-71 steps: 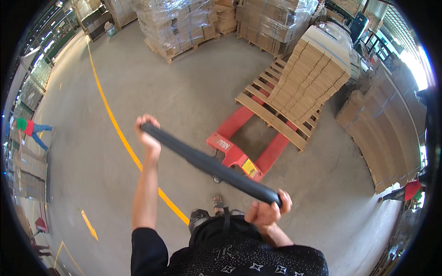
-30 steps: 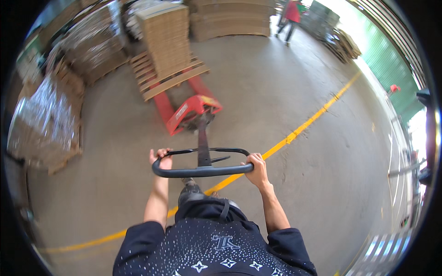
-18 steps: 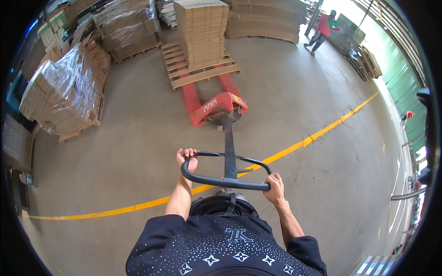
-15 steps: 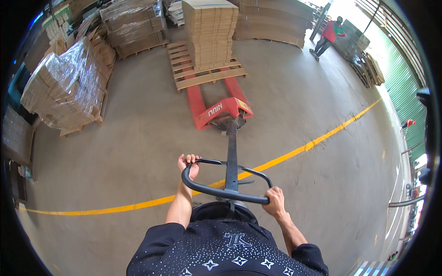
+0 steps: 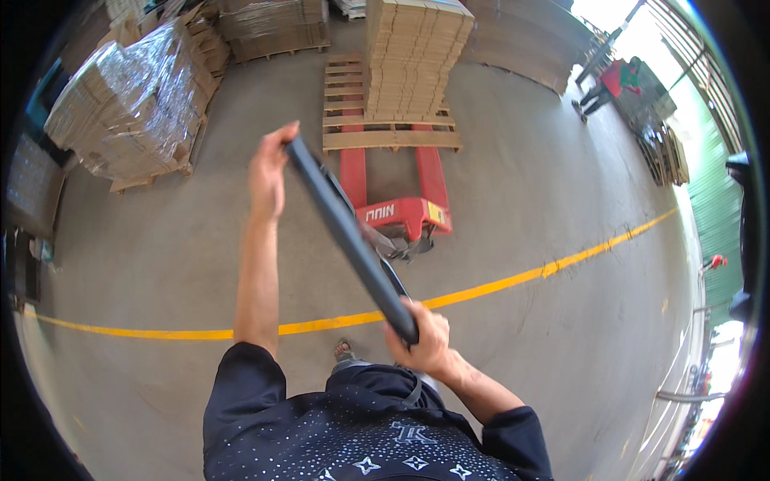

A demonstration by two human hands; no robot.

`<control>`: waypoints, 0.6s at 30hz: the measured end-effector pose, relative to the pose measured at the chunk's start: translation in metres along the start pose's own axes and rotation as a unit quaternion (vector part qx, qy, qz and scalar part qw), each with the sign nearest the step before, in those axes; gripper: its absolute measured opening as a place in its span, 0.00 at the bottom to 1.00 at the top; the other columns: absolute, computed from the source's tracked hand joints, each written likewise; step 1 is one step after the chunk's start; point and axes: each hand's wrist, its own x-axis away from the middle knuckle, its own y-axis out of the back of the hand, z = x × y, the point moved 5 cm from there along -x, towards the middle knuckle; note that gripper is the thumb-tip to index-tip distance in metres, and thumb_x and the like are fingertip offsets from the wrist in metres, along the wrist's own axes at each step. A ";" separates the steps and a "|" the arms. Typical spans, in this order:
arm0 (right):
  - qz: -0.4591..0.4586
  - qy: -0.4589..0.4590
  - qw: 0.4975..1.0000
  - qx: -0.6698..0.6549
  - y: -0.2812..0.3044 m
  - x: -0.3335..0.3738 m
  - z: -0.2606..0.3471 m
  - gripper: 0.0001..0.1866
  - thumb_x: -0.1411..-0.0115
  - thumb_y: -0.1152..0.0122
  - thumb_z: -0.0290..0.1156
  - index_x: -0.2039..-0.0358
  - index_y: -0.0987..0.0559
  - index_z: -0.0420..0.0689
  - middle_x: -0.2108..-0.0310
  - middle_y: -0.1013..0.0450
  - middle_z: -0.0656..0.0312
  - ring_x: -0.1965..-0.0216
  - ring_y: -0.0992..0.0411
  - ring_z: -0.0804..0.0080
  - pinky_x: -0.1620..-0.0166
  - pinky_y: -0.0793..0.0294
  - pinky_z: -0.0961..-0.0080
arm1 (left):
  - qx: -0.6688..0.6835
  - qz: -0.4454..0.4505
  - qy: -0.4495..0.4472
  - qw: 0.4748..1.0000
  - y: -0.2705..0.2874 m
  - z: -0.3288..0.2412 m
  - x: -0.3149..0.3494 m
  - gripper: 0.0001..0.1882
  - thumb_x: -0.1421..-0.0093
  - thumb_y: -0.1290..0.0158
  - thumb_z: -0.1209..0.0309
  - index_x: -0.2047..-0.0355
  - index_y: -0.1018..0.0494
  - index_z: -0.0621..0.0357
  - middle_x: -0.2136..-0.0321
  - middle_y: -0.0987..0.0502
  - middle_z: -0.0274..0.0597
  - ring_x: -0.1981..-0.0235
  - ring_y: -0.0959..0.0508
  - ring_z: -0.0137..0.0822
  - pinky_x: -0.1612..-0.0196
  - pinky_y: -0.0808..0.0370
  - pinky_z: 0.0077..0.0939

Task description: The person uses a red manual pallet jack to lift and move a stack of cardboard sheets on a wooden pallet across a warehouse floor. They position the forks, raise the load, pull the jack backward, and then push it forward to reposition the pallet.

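Observation:
The black loop handle (image 5: 346,228) of a red pallet jack (image 5: 405,215) is raised and turned aslant in front of me. My right hand (image 5: 423,335) is wrapped round its near, lower end. At the far, upper left end, my left hand (image 5: 271,170) has its fingers bent over the handle, its arm stretched out. Beyond the handle, the jack's two forks reach under a wooden pallet (image 5: 391,142). A tall stack of flat brown cardboard (image 5: 411,64) stands upright on that pallet. The handle hides most of the jack's shaft.
A film-wrapped pallet load (image 5: 132,104) stands at the left, with another wrapped load (image 5: 273,24) behind it. A yellow floor line (image 5: 481,289) crosses before my feet. At the far right a person in red (image 5: 616,84) is near stacked boards (image 5: 664,152).
The handle has swung and tilted, its left end going up and away and its right end coming inward. Both hands moved with it. The jack's body sits slightly lower and more to the right in view.

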 end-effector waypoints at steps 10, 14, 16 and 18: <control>0.062 -0.007 0.994 -0.087 0.110 -0.065 -0.051 0.25 0.52 0.28 0.28 0.52 0.23 0.38 0.76 0.23 0.54 0.77 0.22 0.58 0.73 0.22 0.65 | -0.269 0.004 -0.201 0.942 -0.096 -0.028 -0.034 0.23 0.28 0.63 0.56 0.58 0.27 0.64 0.57 0.23 0.47 0.52 0.25 0.40 0.46 0.32 0.32; 0.034 0.145 0.984 -0.102 0.176 -0.086 -0.119 0.23 0.64 0.27 0.29 0.62 0.17 0.40 0.77 0.22 0.61 0.78 0.23 0.70 0.74 0.25 0.75 | -0.309 -0.017 -0.184 0.933 -0.031 -0.083 0.094 0.29 0.30 0.62 0.43 0.70 0.31 0.58 0.70 0.31 0.38 0.70 0.32 0.29 0.70 0.36 0.24; -0.121 0.163 0.979 0.004 0.197 -0.106 -0.166 0.11 0.48 0.27 0.34 0.69 0.20 0.45 0.78 0.22 0.66 0.81 0.24 0.72 0.75 0.25 0.76 | -0.387 0.037 -0.214 0.896 -0.045 -0.107 0.153 0.37 0.36 0.58 0.31 0.75 0.29 0.56 0.81 0.29 0.35 0.79 0.31 0.30 0.75 0.38 0.26; -0.169 0.189 0.967 0.031 0.193 -0.132 -0.202 0.20 0.41 0.29 0.43 0.58 0.25 0.44 0.78 0.23 0.64 0.81 0.25 0.70 0.76 0.28 0.76 | -0.416 -0.016 -0.262 0.871 -0.079 -0.117 0.212 0.37 0.38 0.55 0.31 0.73 0.26 0.57 0.83 0.28 0.35 0.83 0.30 0.32 0.78 0.39 0.28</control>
